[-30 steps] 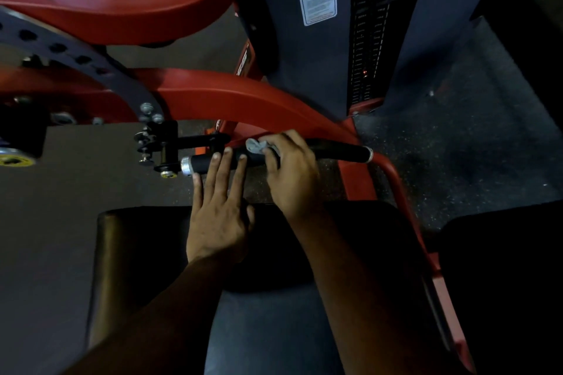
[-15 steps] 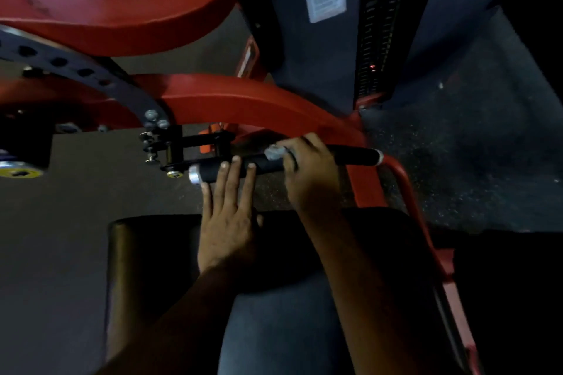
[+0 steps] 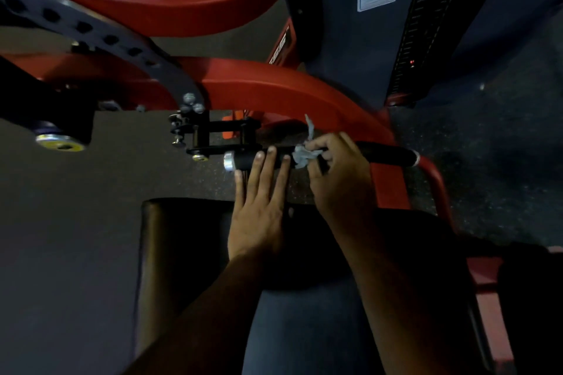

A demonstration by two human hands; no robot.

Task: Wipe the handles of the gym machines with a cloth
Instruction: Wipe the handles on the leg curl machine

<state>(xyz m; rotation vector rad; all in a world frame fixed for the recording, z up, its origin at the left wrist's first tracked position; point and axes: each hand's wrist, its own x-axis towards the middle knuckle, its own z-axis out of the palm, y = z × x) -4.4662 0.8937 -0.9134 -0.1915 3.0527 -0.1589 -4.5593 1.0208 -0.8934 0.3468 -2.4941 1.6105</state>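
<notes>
A black rubber handle [image 3: 387, 155] with silver end caps runs left to right across the middle of the view, fixed to a red machine frame [image 3: 274, 85]. My left hand [image 3: 262, 207] lies flat with straight fingers, its fingertips resting on the handle's left part. My right hand [image 3: 338, 179] curls over the middle of the handle and pinches a small crumpled grey cloth [image 3: 304, 152] against it. A corner of the cloth sticks up above the handle. The handle's middle is hidden under my right hand.
A black padded seat [image 3: 182, 246] lies below the handle. A grey perforated adjustment plate [image 3: 100, 36] and a black pin bracket [image 3: 213, 134] sit to the left. The dark weight-stack column [image 3: 426, 24] stands behind, on speckled rubber floor [image 3: 502, 146].
My right hand has slid a little to the right along the handle with the cloth, and the cloth now shows more, with a corner sticking up. My left hand stays on the handle's left part.
</notes>
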